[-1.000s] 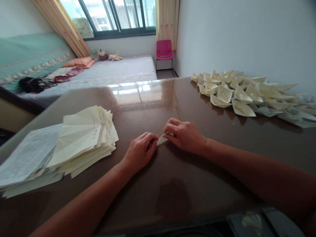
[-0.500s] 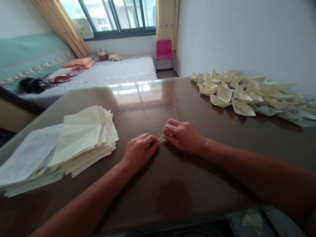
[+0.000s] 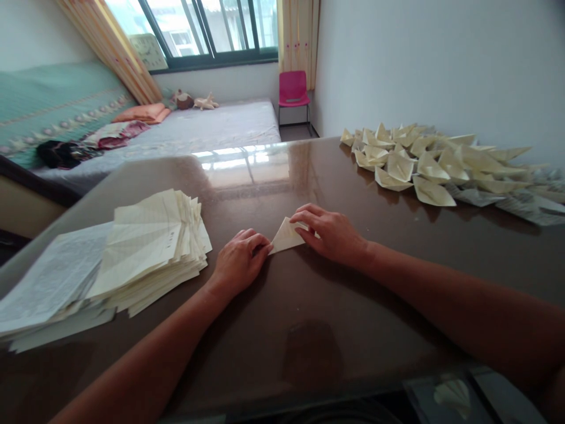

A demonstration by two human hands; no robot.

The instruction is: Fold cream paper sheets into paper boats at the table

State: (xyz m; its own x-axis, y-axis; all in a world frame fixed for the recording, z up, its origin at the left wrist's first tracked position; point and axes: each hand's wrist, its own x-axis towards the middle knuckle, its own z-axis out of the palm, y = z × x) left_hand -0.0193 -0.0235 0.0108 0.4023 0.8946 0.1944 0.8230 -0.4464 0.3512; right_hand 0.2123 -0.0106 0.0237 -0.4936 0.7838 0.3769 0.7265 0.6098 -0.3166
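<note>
A small folded piece of cream paper (image 3: 286, 237) lies on the dark glossy table (image 3: 309, 330) between my two hands. My left hand (image 3: 239, 259) is curled, with its fingertips pinching the paper's left corner. My right hand (image 3: 332, 234) has its fingers closed on the paper's right side and presses it against the table. The fold shows as a flat triangle.
A thick stack of cream and printed sheets (image 3: 110, 259) lies at the left. A heap of several folded paper boats (image 3: 424, 162) sits at the far right by the wall. Beyond the table are a bed (image 3: 176, 132) and a pink chair (image 3: 293, 91).
The folded paper, a thin sliver between the hands before, has been spread out and now lies as a broader flat triangle. Both hands have shifted slightly away from me.
</note>
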